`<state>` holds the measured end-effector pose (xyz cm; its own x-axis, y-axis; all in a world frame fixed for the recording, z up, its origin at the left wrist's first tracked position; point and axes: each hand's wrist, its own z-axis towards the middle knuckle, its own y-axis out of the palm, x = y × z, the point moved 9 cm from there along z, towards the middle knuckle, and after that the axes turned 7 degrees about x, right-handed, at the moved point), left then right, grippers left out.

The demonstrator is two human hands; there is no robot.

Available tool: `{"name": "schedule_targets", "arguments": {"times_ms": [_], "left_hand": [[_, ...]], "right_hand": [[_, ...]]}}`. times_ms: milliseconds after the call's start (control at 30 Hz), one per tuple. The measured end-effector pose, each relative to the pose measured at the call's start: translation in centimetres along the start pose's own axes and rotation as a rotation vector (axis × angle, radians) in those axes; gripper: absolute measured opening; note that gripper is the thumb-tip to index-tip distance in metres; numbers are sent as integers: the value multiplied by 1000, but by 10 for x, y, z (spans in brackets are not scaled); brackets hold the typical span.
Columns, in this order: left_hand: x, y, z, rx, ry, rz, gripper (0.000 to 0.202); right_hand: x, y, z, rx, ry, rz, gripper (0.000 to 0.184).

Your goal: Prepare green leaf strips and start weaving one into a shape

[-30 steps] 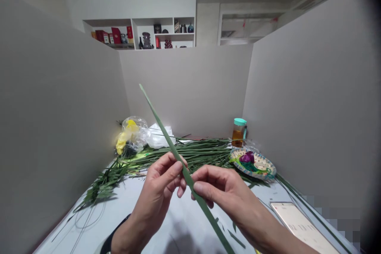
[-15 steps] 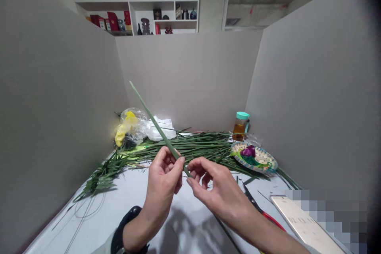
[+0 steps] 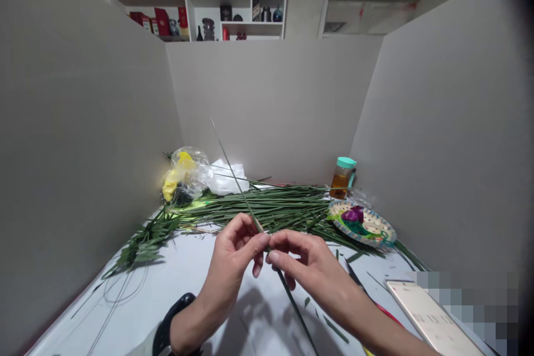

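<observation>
A long narrow green leaf (image 3: 295, 307) runs diagonally between my hands, its thin tip up at the left and its other end down toward the table's front edge. My left hand (image 3: 241, 250) pinches it between thumb and fingers. Close beside it, my right hand (image 3: 302, 261) is closed on the same leaf with thumb and forefinger, the fingertips of both hands nearly touching. Seen almost edge-on, the leaf's upper part looks very thin. What lies right under the fingertips is hidden.
Behind my hands lies a heap of long green leaves (image 3: 287, 200). A woven basket (image 3: 387, 236) with colourful pieces and a lidded jar (image 3: 340, 182) stand at the right. Scissors (image 3: 354, 278) and a phone (image 3: 429, 311) lie nearer. Plastic bags (image 3: 228, 178) sit at the back left.
The leaf has turned from its broad face to nearly edge-on, and its lower part now shows below my hands. My right hand has come closer to my left. The view has shifted slightly.
</observation>
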<state>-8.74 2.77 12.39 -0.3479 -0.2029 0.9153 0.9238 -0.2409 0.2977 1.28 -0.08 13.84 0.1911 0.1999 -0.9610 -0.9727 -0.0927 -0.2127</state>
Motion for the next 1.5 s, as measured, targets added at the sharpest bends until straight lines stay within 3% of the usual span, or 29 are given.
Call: {"name": "schedule_targets", "arguments": {"times_ms": [433,800,1000,1133,1333,1500], "left_hand": [[-6,1,4,-21,-34,-44,25],[0,1,5,-44,-31,-40,21],[-10,6,5,-91,-151,-140,23],[-11,6,4,-76,-173,-140,23],[-5,2,-2,-19,-97,3,22],[-6,-2,1,18,-73,8,23]], "right_hand": [[17,-1,9,-34,60,2,23],[11,4,11,-92,38,202,22],[11,4,8,-152,40,268,19],[12,0,9,-31,66,94,12],[-15,-3,6,162,-189,-331,15],[-12,-11,6,226,-195,-426,12]]}}
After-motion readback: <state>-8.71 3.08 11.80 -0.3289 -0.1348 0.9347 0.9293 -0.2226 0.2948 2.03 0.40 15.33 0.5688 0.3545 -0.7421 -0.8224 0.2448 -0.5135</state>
